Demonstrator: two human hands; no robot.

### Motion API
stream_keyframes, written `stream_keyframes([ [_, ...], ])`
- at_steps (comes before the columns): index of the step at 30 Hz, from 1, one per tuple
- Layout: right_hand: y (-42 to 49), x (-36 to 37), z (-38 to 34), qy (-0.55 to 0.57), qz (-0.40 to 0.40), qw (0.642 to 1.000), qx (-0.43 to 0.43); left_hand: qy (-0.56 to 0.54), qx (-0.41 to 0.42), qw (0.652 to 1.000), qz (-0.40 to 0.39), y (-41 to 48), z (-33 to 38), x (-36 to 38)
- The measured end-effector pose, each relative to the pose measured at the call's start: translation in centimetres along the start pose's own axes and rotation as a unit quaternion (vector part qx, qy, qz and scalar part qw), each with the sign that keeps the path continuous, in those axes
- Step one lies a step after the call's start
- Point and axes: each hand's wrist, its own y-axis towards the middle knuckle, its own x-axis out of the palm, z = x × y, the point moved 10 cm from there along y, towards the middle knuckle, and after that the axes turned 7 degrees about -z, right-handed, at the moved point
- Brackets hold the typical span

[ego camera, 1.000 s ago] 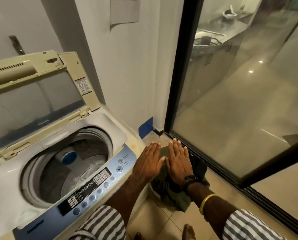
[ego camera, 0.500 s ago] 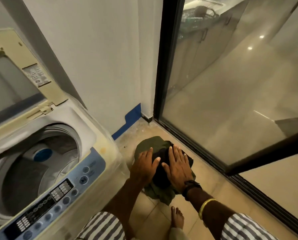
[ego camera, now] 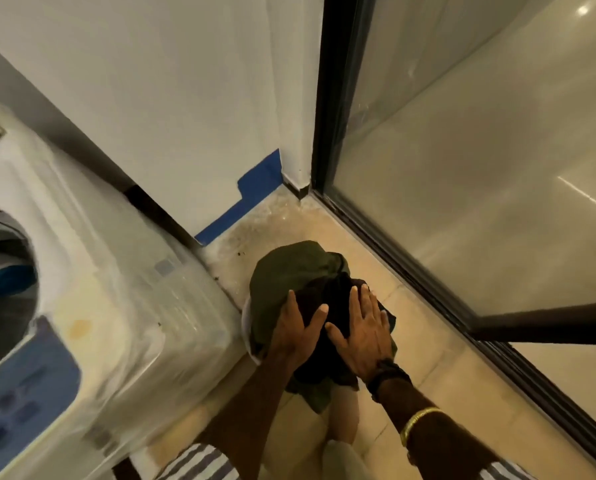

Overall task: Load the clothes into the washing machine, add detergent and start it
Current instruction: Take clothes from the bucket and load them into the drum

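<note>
We see the left hand [ego camera: 294, 336] and the right hand [ego camera: 364, 341] laid flat, fingers straight and slightly spread, on the clothes [ego camera: 289, 268], a dark heap on the floor just beside the washing machine [ego camera: 116, 306]. We judge that loading has barely begun. Next, the fingers must curl under the heap and carry it up to the machine's open tub [ego camera: 2, 317].

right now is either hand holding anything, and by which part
Nothing is gripped: the left hand and right hand lie with straight fingers on top of the dark clothes pile.
</note>
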Motion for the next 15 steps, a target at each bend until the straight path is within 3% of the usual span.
stream_keyframes([
  [3,3.5,2.8,2.5,0.102,-0.034,0.994,0.028,-0.016,-0.008,1.0,-0.001,2.6,-1.6,1.6],
  [6,5.7,5.9,4.6,0.276,-0.076,0.955,0.073,-0.083,-0.016,0.996,-0.016,4.8,-3.2,3.6],
  [8,6.2,8.1,4.9,0.291,-0.117,0.944,0.102,-0.125,-0.031,0.991,-0.023,5.6,-4.2,4.6],
  [10,6.5,10.0,3.9,0.324,-0.151,0.932,0.065,-0.168,-0.041,0.985,-0.005,6.2,-5.2,4.8],
  [13,5.8,10.8,1.6,0.445,-0.188,0.876,-0.015,-0.228,-0.082,0.97,0.013,6.8,-7.7,4.3],
  [15,5.3,9.8,0.5,0.457,-0.198,0.866,-0.05,-0.231,-0.1,0.968,0.009,7.0,-8.9,4.0],
])
